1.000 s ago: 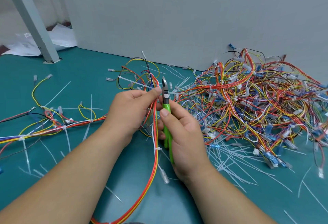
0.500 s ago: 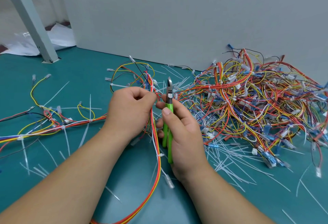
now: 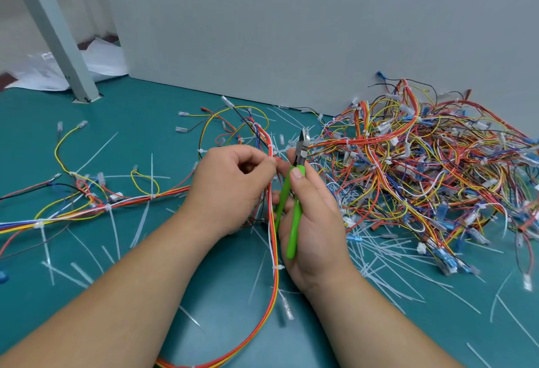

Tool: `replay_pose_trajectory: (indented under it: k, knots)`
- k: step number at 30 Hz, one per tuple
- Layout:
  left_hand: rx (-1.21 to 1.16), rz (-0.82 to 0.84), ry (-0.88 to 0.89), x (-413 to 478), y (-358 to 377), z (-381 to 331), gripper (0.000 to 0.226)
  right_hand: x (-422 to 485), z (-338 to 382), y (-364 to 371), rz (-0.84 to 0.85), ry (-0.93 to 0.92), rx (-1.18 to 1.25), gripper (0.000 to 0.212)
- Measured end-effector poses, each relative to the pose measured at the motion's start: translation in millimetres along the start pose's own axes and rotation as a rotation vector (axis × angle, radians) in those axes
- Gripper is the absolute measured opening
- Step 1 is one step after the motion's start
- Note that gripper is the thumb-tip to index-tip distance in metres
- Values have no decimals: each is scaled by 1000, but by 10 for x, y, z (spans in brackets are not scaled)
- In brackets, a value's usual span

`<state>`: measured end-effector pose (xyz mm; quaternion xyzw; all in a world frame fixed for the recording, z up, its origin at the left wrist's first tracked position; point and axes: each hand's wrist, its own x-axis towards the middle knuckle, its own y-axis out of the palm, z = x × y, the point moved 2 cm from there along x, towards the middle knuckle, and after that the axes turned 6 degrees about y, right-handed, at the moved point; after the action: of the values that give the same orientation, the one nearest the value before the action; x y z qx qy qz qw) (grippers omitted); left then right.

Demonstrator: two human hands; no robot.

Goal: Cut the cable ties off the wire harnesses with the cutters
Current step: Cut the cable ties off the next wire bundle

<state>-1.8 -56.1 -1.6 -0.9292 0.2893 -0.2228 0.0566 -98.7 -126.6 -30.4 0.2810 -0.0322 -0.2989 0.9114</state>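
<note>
The left hand (image 3: pixel 233 187) pinches a long bundle of red, orange, yellow and white wires (image 3: pixel 274 286) between thumb and curled forefinger, holding it raised off the teal table top (image 3: pixel 140 122). The bundle's long axis runs roughly away from the person, from the near table edge up through the pinch and on to a loop beyond. A thin white plastic cable tie (image 3: pixel 270 146) girdles the bundle just past the left fingertips. The right hand (image 3: pixel 313 222) is wrapped round the green-handled steel cutters (image 3: pixel 295 213), thumb pressed on the top of a handle. Its jaws point up and away, almost parallel to the bundle and just to its right; whether they are parted cannot be told. That tie lies to the left of the blades, at nearly their height, so the next cut probably calls for a short leftward tilt of the tip. A second white tie (image 3: pixel 277 267) sits lower on the bundle, beside the right wrist. The large tangled pile of multicoloured harnesses (image 3: pixel 423 169) lies to the right.
</note>
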Motion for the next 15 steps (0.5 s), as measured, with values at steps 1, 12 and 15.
replay_pose_trajectory:
  k: [1,12,15]
  knots:
    - [0,1,7,1,-2,-2,35,0,5,2,-4,3,7,16]
    - [248,101,164,-26,0,3,24,12,27,10,46,50,175,28]
    - [311,106,221,-27,-8,-15,26,-9,43,39,97,50,214,27]
